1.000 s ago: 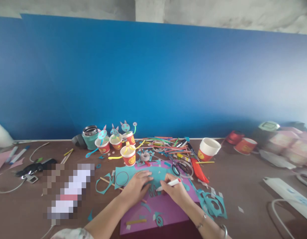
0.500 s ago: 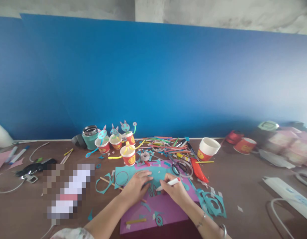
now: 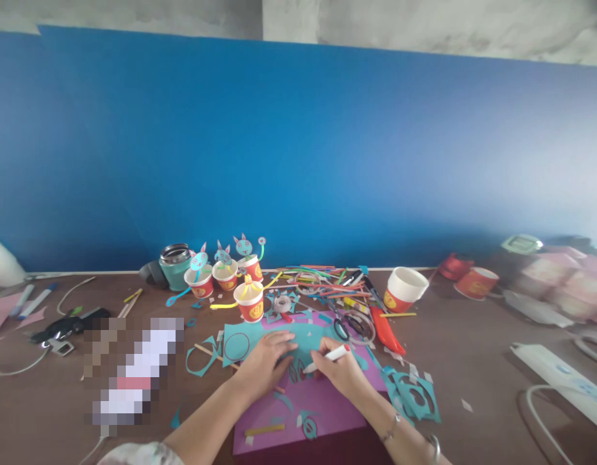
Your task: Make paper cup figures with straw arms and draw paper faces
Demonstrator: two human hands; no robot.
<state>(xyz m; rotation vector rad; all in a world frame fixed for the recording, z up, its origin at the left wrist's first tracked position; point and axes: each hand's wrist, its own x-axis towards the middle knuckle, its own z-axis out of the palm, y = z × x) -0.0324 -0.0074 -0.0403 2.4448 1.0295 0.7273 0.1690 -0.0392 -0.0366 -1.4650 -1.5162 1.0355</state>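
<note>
My right hand [image 3: 337,367] is closed around a white marker with a red end [image 3: 335,352], its tip down on a teal sheet of paper [image 3: 305,337]. Small dark red outlines [image 3: 297,371] show on the paper by the tip. My left hand [image 3: 269,358] lies with fingers stretched out on the same sheet, which also bears a drawn circle at its left. Under the sheet is a purple board [image 3: 337,413] with teal scraps and a yellow stick [image 3: 264,430] on it.
Paper cups [image 3: 250,302] with teal animal faces stand behind, near a teal flask [image 3: 176,266]. Coloured straws [image 3: 322,284], scissors [image 3: 341,328] and stacked white cups [image 3: 405,287] are at the back. Cut teal paper [image 3: 417,395] lies at right; a power strip [image 3: 562,374] sits further right.
The marker and my right hand have shifted very slightly at the paper. My left hand stays in place.
</note>
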